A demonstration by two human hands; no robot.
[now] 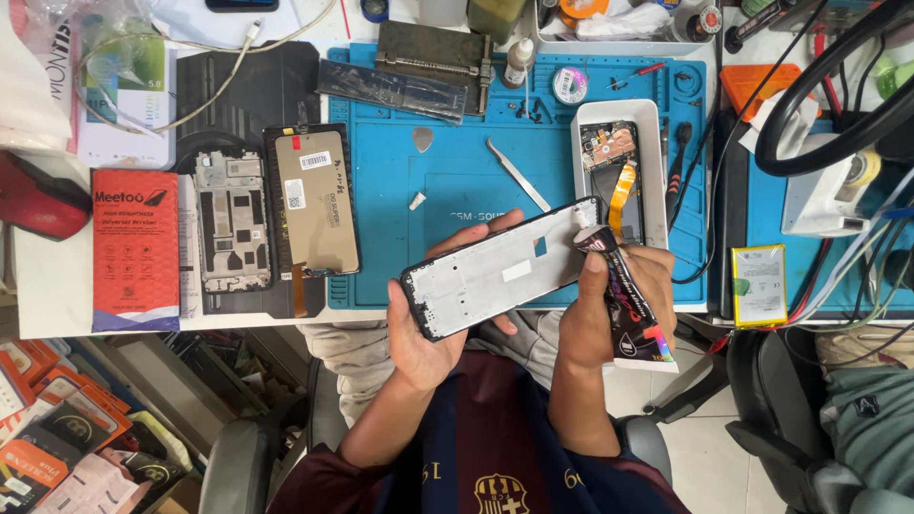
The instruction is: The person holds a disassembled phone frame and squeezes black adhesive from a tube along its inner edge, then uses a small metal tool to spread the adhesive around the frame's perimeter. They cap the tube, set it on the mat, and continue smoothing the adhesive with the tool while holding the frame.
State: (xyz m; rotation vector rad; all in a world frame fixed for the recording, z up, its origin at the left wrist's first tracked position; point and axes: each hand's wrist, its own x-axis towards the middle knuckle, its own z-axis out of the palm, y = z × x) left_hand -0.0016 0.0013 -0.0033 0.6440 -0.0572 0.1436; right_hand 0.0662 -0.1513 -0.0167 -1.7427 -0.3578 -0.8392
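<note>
My left hand [424, 328] holds a phone frame [500, 271], black-rimmed with a pale inner face, tilted up to the right over the front edge of the blue work mat [447, 181]. My right hand [609, 309] grips a black glue tube [628, 300] with coloured print. The tube's tip rests at the frame's upper right corner. Both hands hover above my lap, just in front of the bench.
On the mat lie metal tweezers [519, 176], a grey pick [423, 139] and a white tray [619, 162] holding a phone body with an orange flex cable. To the left sit a display panel [312, 202], another bare frame [231, 224] and a red box [135, 249]. A battery [759, 286] lies at right.
</note>
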